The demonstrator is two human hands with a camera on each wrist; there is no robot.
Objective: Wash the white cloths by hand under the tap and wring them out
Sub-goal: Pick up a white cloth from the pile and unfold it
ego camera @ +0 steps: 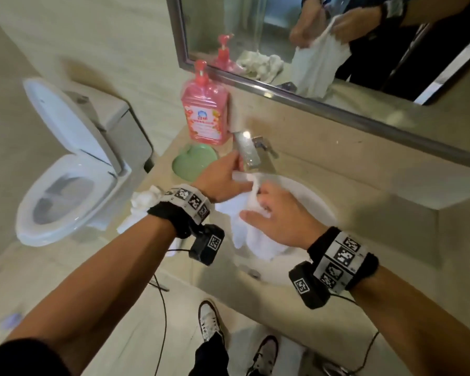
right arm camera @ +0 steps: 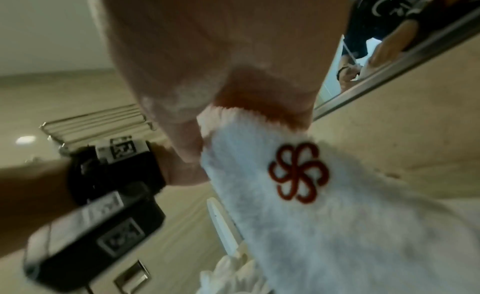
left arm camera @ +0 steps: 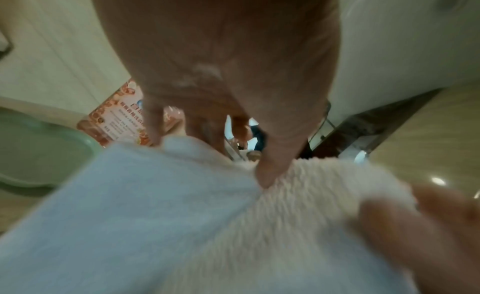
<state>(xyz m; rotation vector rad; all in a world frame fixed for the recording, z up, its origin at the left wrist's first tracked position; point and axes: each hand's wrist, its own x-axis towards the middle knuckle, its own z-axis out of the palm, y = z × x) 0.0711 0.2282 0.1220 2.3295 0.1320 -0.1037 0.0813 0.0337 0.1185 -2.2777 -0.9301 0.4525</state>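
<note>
Cloth point(ego camera: 251, 229) of white terry is held over the basin point(ego camera: 314, 202), just below the tap point(ego camera: 246, 147), at the back edge of the bench point(ego camera: 296, 283). In the head view its top edge is pinched by the left hand point(ego camera: 223, 180), while the right hand point(ego camera: 277, 215) is closed on a bunched fold beside it; the rest hangs limp into the basin. More white cloths point(ego camera: 144, 202) are heaped at the bench's left edge, near a green dish point(ego camera: 193, 161) and a pink soap bottle point(ego camera: 205, 112).

From the left wrist, the cloth point(left arm camera: 182, 216) is seen gripped under the fingers point(left arm camera: 270, 171), soft and fluffy.

From the right wrist, the cloth point(right arm camera: 324, 226) is seen clamped under the thumb at its stitched hem, a red emblem point(right arm camera: 298, 173) just below.

Soaked pile is judged heavy, floppy and slightly slippery with suds; a hold at the hem or on gathered folds is judged firmest.
</note>
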